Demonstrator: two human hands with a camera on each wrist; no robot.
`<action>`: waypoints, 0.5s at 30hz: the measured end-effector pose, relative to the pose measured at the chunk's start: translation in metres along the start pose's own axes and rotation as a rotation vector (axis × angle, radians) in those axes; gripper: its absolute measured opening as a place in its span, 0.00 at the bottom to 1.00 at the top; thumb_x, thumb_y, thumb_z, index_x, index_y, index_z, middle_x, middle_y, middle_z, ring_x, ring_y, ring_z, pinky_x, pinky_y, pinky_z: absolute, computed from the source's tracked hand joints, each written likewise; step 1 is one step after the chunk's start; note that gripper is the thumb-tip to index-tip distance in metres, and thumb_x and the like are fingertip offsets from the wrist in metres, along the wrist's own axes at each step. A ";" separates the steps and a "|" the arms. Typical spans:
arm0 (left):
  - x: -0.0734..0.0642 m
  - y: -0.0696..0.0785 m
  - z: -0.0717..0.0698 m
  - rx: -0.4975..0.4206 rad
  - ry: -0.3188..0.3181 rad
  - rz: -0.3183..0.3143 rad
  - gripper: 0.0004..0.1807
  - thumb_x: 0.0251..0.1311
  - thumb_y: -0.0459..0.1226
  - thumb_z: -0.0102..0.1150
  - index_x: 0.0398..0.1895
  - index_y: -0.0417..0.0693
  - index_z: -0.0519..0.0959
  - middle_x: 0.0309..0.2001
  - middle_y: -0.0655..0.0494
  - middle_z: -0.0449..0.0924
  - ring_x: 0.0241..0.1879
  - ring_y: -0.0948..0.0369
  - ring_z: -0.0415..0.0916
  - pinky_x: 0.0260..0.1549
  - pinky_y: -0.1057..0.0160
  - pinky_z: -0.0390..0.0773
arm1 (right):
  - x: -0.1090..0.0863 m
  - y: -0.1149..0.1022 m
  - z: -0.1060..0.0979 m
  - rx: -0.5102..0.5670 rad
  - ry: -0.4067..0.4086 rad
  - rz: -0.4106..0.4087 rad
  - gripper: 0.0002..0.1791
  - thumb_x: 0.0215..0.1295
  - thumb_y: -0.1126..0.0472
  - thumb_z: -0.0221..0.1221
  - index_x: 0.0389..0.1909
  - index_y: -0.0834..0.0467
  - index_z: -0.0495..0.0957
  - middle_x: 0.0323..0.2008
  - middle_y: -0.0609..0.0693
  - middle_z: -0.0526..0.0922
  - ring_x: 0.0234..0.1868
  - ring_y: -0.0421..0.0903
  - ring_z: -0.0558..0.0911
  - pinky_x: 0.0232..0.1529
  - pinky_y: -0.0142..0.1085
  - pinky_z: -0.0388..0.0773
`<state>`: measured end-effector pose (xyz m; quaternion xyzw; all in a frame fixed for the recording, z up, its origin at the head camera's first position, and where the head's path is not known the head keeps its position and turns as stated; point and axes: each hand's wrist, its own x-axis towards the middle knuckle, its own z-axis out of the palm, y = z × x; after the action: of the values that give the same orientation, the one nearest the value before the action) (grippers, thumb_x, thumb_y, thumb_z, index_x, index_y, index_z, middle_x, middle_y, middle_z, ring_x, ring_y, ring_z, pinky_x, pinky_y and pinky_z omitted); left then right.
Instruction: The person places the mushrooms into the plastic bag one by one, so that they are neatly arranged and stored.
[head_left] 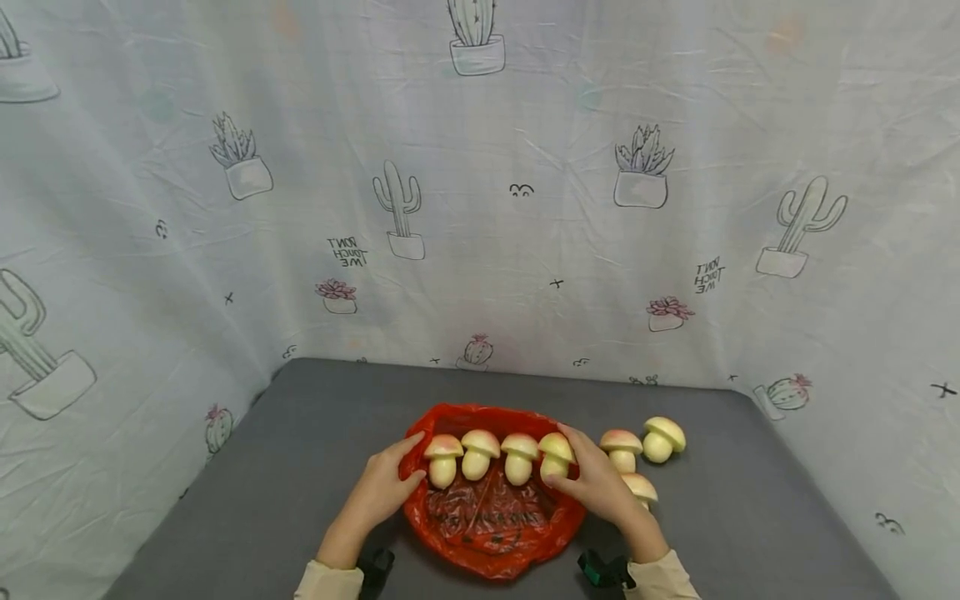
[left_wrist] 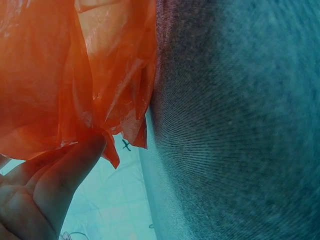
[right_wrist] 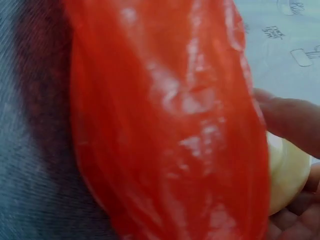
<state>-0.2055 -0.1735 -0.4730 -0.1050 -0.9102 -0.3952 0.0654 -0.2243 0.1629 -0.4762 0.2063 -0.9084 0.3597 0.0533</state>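
Observation:
A red plastic bag [head_left: 491, 560] lies with its mouth spread wide on the grey table. Several toy-like mushrooms with pale stems and yellow-pink caps, among them one mushroom [head_left: 480, 452], stand in a row along its far inner side. My left hand [head_left: 380, 492] grips the bag's left rim; the left wrist view shows the thumb [left_wrist: 75, 167] against the crinkled plastic. At the right rim, my right hand [head_left: 602, 482] holds the rightmost mushroom [head_left: 556, 450] between thumb and fingers. In the right wrist view the bag's side hides part of that mushroom [right_wrist: 287, 172].
Three more mushrooms lie on the table [head_left: 750, 517] just beyond the right hand: one tilted mushroom [head_left: 663, 439], one beside it [head_left: 621, 450], and one partly hidden by the hand [head_left: 640, 487]. A white curtain [head_left: 525, 250] printed with cacti hangs around the table.

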 end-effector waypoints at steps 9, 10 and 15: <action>-0.001 0.001 0.003 0.010 0.038 0.037 0.30 0.54 0.30 0.64 0.63 0.41 0.72 0.59 0.37 0.73 0.57 0.43 0.73 0.47 0.47 0.79 | 0.000 0.004 0.004 -0.067 0.033 -0.003 0.43 0.57 0.54 0.66 0.69 0.68 0.58 0.65 0.66 0.66 0.64 0.62 0.67 0.60 0.56 0.68; -0.001 0.001 0.003 0.015 0.041 0.042 0.30 0.54 0.29 0.64 0.63 0.41 0.72 0.58 0.37 0.73 0.56 0.43 0.73 0.47 0.47 0.78 | 0.000 0.005 0.005 -0.072 0.034 -0.007 0.43 0.57 0.54 0.66 0.68 0.68 0.58 0.64 0.66 0.66 0.64 0.63 0.67 0.59 0.56 0.68; -0.003 0.000 0.004 0.019 0.036 0.038 0.29 0.54 0.29 0.64 0.62 0.41 0.72 0.58 0.37 0.74 0.56 0.42 0.73 0.47 0.47 0.78 | 0.000 0.007 0.009 -0.087 0.027 -0.011 0.43 0.57 0.55 0.66 0.68 0.70 0.58 0.65 0.67 0.65 0.64 0.63 0.67 0.60 0.56 0.67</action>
<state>-0.2026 -0.1709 -0.4758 -0.1147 -0.9104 -0.3872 0.0901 -0.2266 0.1613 -0.4877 0.2039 -0.9212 0.3223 0.0768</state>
